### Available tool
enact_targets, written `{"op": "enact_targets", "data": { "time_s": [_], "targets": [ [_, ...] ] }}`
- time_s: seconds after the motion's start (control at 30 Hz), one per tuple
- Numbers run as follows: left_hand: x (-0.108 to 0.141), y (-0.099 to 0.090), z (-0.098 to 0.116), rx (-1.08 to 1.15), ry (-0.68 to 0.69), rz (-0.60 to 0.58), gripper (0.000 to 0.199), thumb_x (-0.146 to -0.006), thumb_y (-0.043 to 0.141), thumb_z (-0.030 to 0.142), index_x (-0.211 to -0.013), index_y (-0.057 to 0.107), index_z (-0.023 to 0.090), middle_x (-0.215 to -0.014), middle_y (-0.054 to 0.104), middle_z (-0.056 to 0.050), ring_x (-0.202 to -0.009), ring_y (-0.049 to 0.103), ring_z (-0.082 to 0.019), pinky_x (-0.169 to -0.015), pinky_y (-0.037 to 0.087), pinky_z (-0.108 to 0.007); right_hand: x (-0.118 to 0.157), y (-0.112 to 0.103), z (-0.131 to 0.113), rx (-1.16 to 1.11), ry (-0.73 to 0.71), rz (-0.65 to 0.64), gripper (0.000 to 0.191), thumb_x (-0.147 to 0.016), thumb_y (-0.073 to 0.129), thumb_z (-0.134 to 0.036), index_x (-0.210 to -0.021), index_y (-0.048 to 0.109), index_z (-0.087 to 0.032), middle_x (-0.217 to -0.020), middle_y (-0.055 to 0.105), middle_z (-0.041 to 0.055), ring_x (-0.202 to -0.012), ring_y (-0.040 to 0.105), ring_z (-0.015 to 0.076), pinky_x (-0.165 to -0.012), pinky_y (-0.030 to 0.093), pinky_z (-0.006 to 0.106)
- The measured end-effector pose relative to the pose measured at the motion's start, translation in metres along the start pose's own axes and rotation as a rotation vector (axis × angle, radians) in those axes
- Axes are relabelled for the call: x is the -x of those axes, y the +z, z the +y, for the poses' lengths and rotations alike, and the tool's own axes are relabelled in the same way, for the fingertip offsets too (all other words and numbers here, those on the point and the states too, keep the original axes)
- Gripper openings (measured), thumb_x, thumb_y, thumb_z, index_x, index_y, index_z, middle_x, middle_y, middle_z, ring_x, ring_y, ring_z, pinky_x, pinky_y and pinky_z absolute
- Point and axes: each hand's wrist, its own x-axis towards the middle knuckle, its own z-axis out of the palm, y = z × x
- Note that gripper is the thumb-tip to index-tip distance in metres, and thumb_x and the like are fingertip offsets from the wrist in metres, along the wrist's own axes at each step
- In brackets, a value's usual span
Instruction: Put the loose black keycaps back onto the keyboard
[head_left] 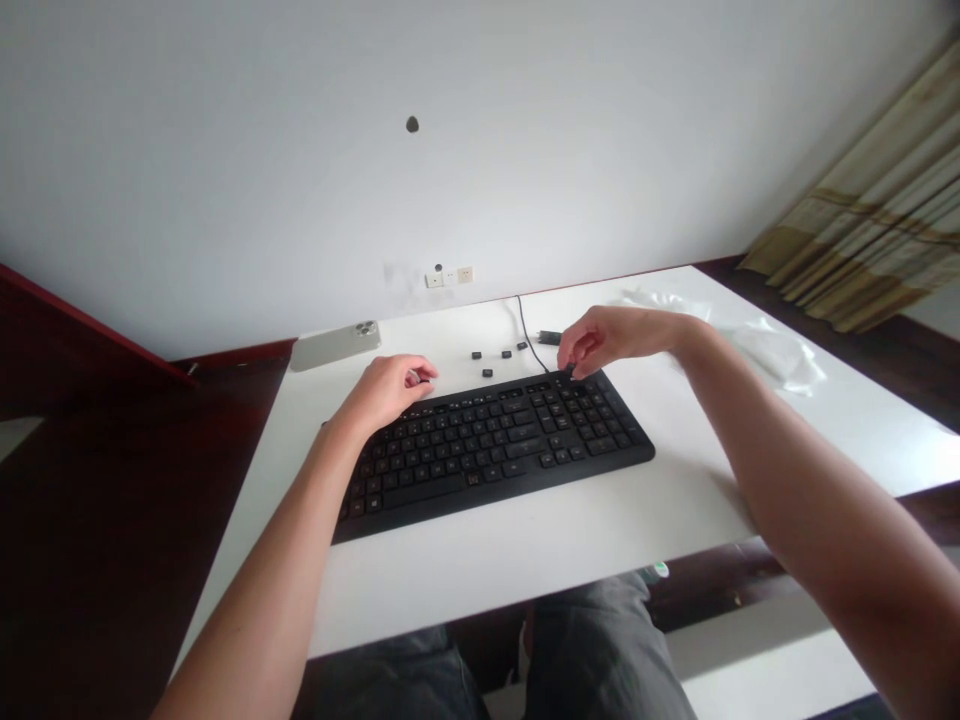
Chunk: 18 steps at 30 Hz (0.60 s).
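Note:
A black keyboard [487, 440] lies at a slant on the white table. My right hand [596, 340] is over its top right corner, thumb and fingers pinched on a small black keycap [571, 370] at the upper edge of the number pad. At the keyboard's upper left edge rests my left hand [390, 388], its thumb and fingers closed; something dark shows at the fingertips, too small to make out. Behind the keyboard lie several loose black keycaps [487, 373].
A phone [337, 347] lies at the table's back left. The keyboard cable [529, 335] runs toward the wall, with a short dark object [550, 338] beside it. Crumpled clear plastic [776, 355] lies at the right. Wall sockets [450, 277] are behind the table.

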Motion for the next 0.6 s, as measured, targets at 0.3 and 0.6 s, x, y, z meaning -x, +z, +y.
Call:
{"op": "enact_targets", "data": {
  "time_s": [0.3,0.6],
  "targets": [
    [0.0001,-0.0016,0.0003,0.017,-0.018,-0.004,0.019,-0.088,0.073,0.035,-0.103,0.082,0.026,-0.095,0.081,-0.006,-0.085,0.073,-0.022,-0.083,0.057,-0.034,-0.0057,0.0057,0.0063,-0.010,0.000,-0.138,0.022,-0.084,0.078,-0.042,-0.101,0.086,-0.031,-0.094,0.085,-0.0008,-0.088,0.079,0.0208,-0.076,0.059,0.032],
    [-0.0003,-0.0012,0.0017,-0.002,-0.034,-0.012,0.022,-0.088,0.072,0.037,-0.104,0.082,0.026,-0.096,0.081,-0.006,-0.086,0.072,-0.023,-0.083,0.056,-0.035,-0.0031,0.0034,-0.0020,-0.009,0.045,-0.116,0.018,-0.081,0.082,-0.038,-0.095,0.084,-0.028,-0.093,0.085,-0.0002,-0.092,0.079,0.0225,-0.085,0.059,0.035]
  ]
}}
